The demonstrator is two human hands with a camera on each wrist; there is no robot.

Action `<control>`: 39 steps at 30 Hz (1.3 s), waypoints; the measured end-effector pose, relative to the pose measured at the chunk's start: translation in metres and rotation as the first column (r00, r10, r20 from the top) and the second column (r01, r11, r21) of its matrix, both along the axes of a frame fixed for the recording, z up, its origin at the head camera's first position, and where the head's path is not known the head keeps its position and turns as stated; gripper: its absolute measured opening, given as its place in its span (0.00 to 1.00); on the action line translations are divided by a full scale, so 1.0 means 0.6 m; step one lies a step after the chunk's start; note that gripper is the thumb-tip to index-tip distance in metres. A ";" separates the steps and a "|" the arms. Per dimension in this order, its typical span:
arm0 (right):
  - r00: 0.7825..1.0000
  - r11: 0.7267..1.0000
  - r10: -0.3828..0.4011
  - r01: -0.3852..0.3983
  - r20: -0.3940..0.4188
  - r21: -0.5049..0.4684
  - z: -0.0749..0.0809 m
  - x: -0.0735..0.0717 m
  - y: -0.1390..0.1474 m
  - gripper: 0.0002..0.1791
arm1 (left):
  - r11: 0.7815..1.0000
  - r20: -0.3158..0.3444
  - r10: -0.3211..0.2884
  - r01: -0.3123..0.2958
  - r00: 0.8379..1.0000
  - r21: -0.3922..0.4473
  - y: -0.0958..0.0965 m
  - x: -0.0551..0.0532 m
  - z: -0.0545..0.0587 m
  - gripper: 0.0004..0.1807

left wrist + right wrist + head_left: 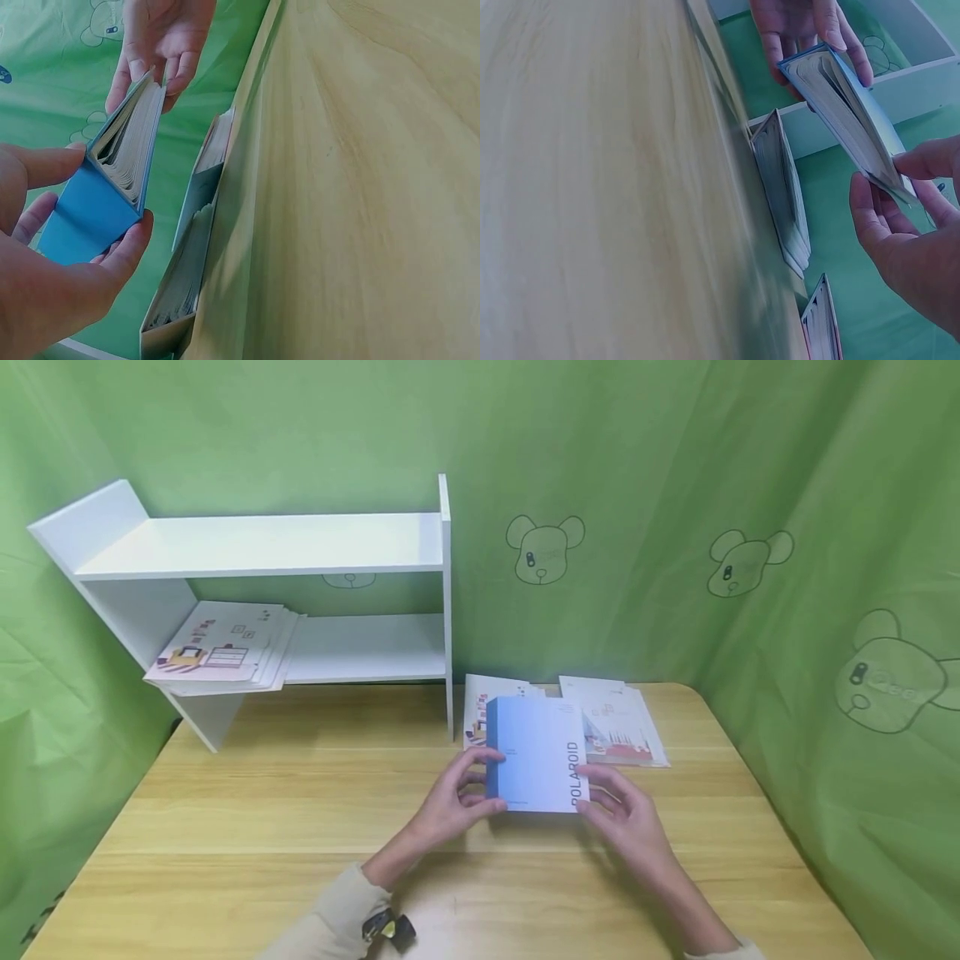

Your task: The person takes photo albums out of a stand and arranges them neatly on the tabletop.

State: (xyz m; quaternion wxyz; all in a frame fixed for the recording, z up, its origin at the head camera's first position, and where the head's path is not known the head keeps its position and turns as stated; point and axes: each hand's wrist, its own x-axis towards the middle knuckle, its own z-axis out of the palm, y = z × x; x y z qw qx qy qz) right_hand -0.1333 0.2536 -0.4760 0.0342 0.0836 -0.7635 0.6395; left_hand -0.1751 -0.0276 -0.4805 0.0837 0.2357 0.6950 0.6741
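Note:
A blue-and-white photo album (536,756) marked POLAROID is held up above the table, its cover facing the head camera. My left hand (453,797) grips its blue spine side, thumb on the cover and fingers around the edge. On the opposite side, my right hand (630,818) pinches the album's open edge between thumb and fingers. In the left wrist view, the album (94,202) shows its spine and slightly fanned pages. The right wrist view shows the album's page edges (847,105) between both hands.
Behind the held album, two stacks of albums lie on the table (300,827): a left stack (480,693) and a right stack (626,727). A white two-tier shelf (360,647) stands at left, with a stack of albums (217,647) on its lower board. Green curtain (615,460) surrounds the table.

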 end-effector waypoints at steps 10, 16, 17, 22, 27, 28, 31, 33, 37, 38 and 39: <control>1.000 1.000 -0.015 0.015 0.013 0.012 -0.007 0.004 0.012 0.27 | 1.000 -0.010 -0.004 0.004 1.000 -0.008 0.013 -0.001 -0.005 0.33; 1.000 1.000 -0.014 0.014 -0.004 0.025 -0.012 0.006 0.019 0.27 | 0.999 -0.019 0.001 -0.002 1.000 -0.034 0.020 0.000 -0.009 0.33; 1.000 1.000 -0.015 0.015 -0.006 0.027 -0.013 0.007 0.020 0.26 | 0.999 -0.023 0.000 0.000 1.000 -0.034 0.022 0.000 -0.010 0.33; 0.999 0.999 -0.030 0.029 0.017 0.036 -0.013 0.011 0.027 0.27 | 0.999 -0.028 -0.003 0.001 1.000 -0.049 0.030 0.001 -0.012 0.33; 0.999 0.999 -0.027 0.026 0.037 0.036 -0.013 0.015 0.034 0.28 | 0.999 -0.025 0.001 -0.002 1.000 -0.047 0.038 0.003 -0.013 0.33; 0.999 0.999 -0.029 0.027 0.042 0.033 -0.012 0.015 0.035 0.28 | 0.999 -0.021 0.000 -0.001 1.000 -0.046 0.040 0.003 -0.014 0.33; 0.998 0.999 -0.034 0.032 0.044 0.044 -0.011 0.017 0.040 0.28 | 0.999 -0.006 -0.002 0.002 1.000 -0.040 0.045 0.003 -0.016 0.33; 0.998 0.998 -0.044 0.041 0.054 0.055 -0.009 0.019 0.042 0.28 | 0.999 -0.002 -0.004 0.004 1.000 -0.036 0.048 0.004 -0.016 0.33; 0.997 0.995 -0.055 0.050 0.050 0.082 -0.007 0.024 0.048 0.28 | 0.999 -0.003 -0.017 0.017 1.000 -0.035 0.054 0.006 -0.017 0.32; 0.997 0.995 -0.058 0.053 0.049 0.090 -0.007 0.025 0.051 0.28 | 0.999 -0.004 -0.021 0.021 1.000 -0.035 0.056 0.006 -0.017 0.32; 0.997 0.994 -0.058 0.054 0.044 0.093 -0.008 0.027 0.053 0.27 | 0.999 -0.003 -0.026 0.026 1.000 -0.035 0.058 0.007 -0.017 0.32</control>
